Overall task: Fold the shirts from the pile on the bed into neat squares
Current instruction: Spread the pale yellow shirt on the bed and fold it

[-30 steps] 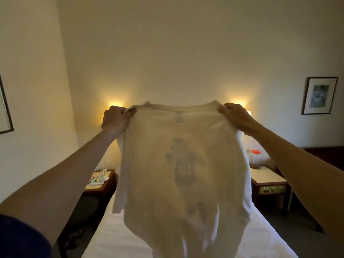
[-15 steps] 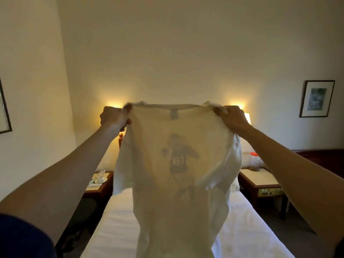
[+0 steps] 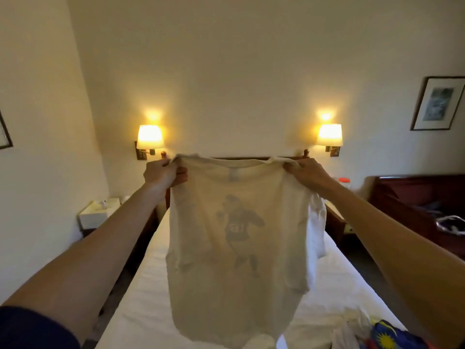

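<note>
Shirt (image 3: 234, 238), cream with a faint printed figure, hangs stretched between both hands above the bed (image 3: 141, 311). Left hand (image 3: 163, 175) and right hand (image 3: 305, 173) each pinch a shoulder edge. Its hem dangles free below them; bare sheet flanks both arms, with colourful clothes (image 3: 387, 336) under the right forearm.

There is 1 view, from the camera on my head. It looks forward and slightly down along the bed (image 3: 334, 285) toward the headboard wall (image 3: 239, 71), both arms reaching out from the lower corners. My left hand (image 3: 162, 173) and right hand (image 3: 305, 173) sit close, mid-frame, the shirt (image 3: 234, 248) filling the center. Wide angle bends the side walls.
</note>
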Tool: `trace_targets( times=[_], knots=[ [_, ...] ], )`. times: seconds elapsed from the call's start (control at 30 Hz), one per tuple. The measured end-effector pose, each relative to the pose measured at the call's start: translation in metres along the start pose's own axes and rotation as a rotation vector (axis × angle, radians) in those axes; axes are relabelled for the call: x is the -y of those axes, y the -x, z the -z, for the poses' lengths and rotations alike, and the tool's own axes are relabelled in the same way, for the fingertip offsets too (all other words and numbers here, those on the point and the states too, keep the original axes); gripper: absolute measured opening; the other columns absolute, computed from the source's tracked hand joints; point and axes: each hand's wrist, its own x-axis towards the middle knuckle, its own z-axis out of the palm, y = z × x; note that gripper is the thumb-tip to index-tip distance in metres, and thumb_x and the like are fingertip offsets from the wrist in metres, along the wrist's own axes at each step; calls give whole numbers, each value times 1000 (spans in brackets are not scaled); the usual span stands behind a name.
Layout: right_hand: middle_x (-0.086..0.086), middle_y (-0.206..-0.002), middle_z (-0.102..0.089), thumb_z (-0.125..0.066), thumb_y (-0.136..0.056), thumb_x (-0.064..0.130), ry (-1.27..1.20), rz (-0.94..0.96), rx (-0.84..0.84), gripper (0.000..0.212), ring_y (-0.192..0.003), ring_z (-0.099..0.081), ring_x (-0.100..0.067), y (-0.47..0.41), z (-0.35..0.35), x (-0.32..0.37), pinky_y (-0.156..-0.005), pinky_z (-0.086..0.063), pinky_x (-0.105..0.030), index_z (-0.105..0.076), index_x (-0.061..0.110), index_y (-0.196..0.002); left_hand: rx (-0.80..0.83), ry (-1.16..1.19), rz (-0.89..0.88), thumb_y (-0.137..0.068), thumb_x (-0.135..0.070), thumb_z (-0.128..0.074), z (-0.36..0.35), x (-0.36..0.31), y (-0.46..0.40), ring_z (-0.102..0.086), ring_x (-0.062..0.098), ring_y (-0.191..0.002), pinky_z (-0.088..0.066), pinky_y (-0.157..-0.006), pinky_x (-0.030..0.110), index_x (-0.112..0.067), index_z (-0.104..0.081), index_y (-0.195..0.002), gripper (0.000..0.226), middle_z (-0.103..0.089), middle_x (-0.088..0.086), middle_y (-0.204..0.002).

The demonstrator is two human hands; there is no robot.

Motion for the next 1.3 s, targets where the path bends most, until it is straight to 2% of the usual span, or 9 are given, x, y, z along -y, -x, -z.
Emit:
trace_targets(
  times=[0.27, 0.47, 0.57, 0.63, 0.83, 0.93, 1.07, 1.2, 1.3],
  knots=[
    [-8, -117, -64, -52, -99, 38, -43, -217, 197, 34, -109, -56, -28, 96, -111, -86, -99, -47, -47, -69, 14, -115, -31, -128, 286, -98, -31, -61, 28, 145, 35, -73, 17, -85, -60, -66, 27, -17, -65, -104, 16, -73, 7, -103],
    [-19, -90, -70, -60, -87, 46, -219, -325, 214, 53, -88, -66, -37, 115, -134, -75, -75, -53, -42, -66, -6, -95, -154, -343, 133, -99, -33, -59, 45, 124, 29, -72, 13, -80, -62, -67, 33, -20, -69, -108, 19, -73, 2, -99],
    [-6, -89, -75, -67, -90, 35, -474, -422, 373, 26, -83, -72, -21, 120, -132, -42, -70, -59, -34, -71, 11, -95, -243, -419, -41, -93, -42, -64, 43, 82, 10, -71, 13, -78, -62, -69, 35, -30, -67, -80, 19, -71, -4, -86],
    [-6, -90, -77, -67, -91, 29, -593, -442, 500, 21, -78, -73, -16, 126, -130, -23, -64, -57, -27, -72, 11, -101, -278, -446, -119, -88, -50, -64, 31, 51, -5, -71, 17, -80, -61, -74, 38, -29, -73, -85, 23, -72, -4, -89],
    [-13, -98, -76, -55, -93, 14, -867, -588, 568, 22, -81, -73, -22, 142, -131, -34, -70, -60, -30, -70, 4, -105, -7, -590, -259, -93, -38, -58, -71, 42, -9, -69, 18, -78, -58, -83, 37, -22, -77, -89, 25, -70, -6, -81],
    [-19, -108, -73, -55, -91, 14, -833, -778, 499, 24, -93, -67, -31, 164, -147, -97, -94, -52, -44, -70, 3, -106, 147, -696, -182, -91, -39, -56, -125, 114, 2, -67, 21, -72, -57, -79, 36, -16, -71, -75, 31, -71, -1, -76],
    [-16, -100, -71, -57, -91, 17, -730, -1017, 409, 23, -84, -65, -30, 219, -177, -224, -64, -55, -34, -64, 5, -110, 368, -815, -33, -93, -32, -55, -196, 258, 43, -64, 29, -81, -52, -70, 34, -15, -63, -69, 31, -70, 4, -82],
    [-17, -111, -63, -59, -93, 18, -630, -1241, 294, 21, -96, -63, -33, 284, -211, -371, -70, -56, -39, -52, 10, -111, 562, -835, 122, -94, -26, -54, -256, 427, 113, -62, 32, -88, -36, -63, 31, -16, -46, -59, 37, -64, 9, -81],
    [-9, -106, -60, -54, -99, 19, -529, -1338, 183, 15, -92, -62, -26, 323, -237, -478, -67, -54, -35, -48, 13, -111, 705, -808, 219, -95, -26, -55, -295, 541, 170, -65, 30, -100, -41, -69, 29, -18, -63, -76, 22, -68, 7, -90]
  ],
)
